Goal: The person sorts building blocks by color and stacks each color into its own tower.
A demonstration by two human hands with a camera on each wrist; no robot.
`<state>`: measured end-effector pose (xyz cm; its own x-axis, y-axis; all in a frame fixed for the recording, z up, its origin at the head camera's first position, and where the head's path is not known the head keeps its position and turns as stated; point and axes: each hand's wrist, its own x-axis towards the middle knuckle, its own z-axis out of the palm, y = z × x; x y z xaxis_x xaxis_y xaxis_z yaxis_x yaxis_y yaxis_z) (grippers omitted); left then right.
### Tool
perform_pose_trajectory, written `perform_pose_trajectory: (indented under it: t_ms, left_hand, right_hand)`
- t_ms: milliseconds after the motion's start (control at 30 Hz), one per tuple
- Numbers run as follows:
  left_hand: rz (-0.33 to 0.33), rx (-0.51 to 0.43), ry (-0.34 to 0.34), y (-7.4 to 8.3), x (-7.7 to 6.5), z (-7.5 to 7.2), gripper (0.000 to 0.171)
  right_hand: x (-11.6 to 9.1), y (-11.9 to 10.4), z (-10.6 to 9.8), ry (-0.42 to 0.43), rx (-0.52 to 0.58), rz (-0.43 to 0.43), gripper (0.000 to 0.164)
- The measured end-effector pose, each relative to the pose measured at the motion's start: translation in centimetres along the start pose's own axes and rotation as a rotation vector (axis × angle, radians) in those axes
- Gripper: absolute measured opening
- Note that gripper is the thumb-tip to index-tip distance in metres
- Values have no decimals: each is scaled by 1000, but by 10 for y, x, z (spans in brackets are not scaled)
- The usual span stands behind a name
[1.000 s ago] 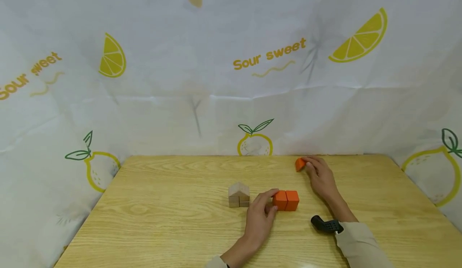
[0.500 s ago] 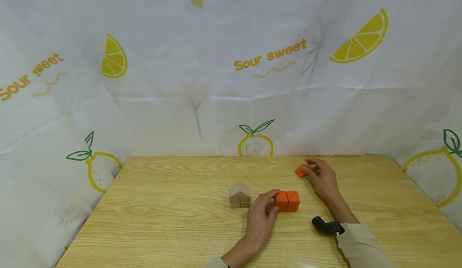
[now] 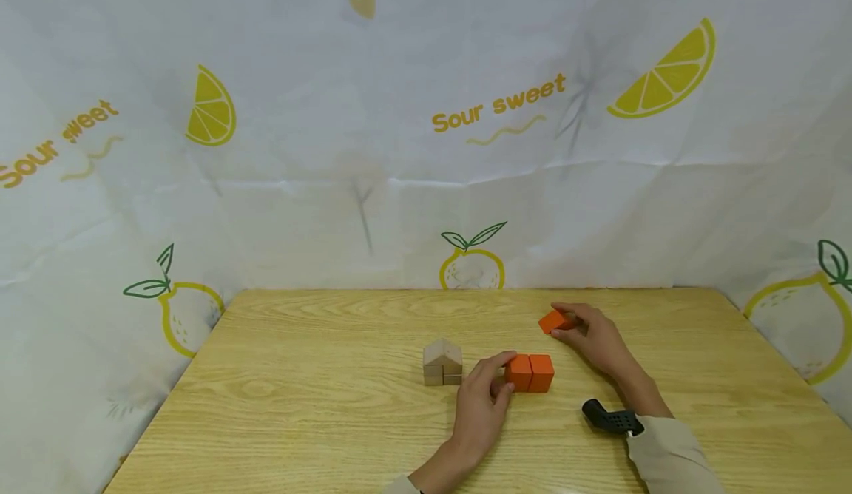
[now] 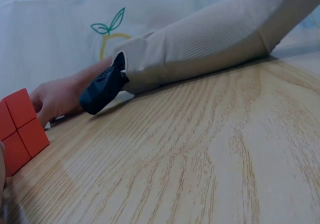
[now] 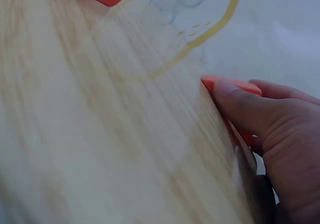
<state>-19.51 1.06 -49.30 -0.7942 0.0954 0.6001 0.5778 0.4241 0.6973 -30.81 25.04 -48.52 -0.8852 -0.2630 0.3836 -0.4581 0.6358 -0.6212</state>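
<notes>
My left hand (image 3: 478, 411) holds the left side of a stack of orange blocks (image 3: 529, 373), thumb at its near side and index finger at its far side. Seen from the left wrist, the orange stack (image 4: 22, 126) is two blocks wide and two high. Behind it and to the right, my right hand (image 3: 597, 339) pinches an orange triangular block (image 3: 552, 322) between thumb and fingers. In the right wrist view, the thumb lies along this triangular block (image 5: 242, 87), low over the tabletop; the fingers partly hide it.
Left of the orange stack stands a small house of plain wooden blocks (image 3: 442, 362) with a pointed roof block on top. The wooden table (image 3: 299, 398) ends at a white lemon-print cloth (image 3: 299, 220). A black device (image 3: 611, 418) sits on my right wrist.
My right hand has drawn the orange triangular block nearer, toward the orange stack, and the block has turned in its fingers. My left hand has stayed at the stack.
</notes>
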Motion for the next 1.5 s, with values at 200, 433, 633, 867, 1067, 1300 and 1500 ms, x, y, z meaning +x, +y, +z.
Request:
perform_pose_trajectory:
  t_ms: [200, 433, 633, 867, 1067, 1300, 1500]
  left_hand:
    - [2, 4, -5, 1, 0, 1, 53]
    - [-9, -2, -11, 1, 1, -2, 53]
    - [-18, -1, -13, 0, 3, -6, 52]
    - [-18, 1, -5, -1, 1, -5, 51]
    - [-15, 7, -1, -2, -2, -1, 52]
    - [-12, 8, -4, -2, -2, 0, 52]
    - [-15, 4, -3, 0, -2, 1, 53]
  right_hand:
    - [-4, 0, -4, -12, -45, -36, 43]
    - [-9, -9, 0, 61, -19, -34, 40]
    - [-14, -22, 5, 104, 49, -26, 40]
    - [-24, -31, 6, 138, 75, -81, 40]
    - [-32, -49, -1, 144, 121, -150, 41]
    - [-34, -53, -10, 63, 216, -206, 42]
    - [-34, -64, -20, -25, 252, -202, 42]
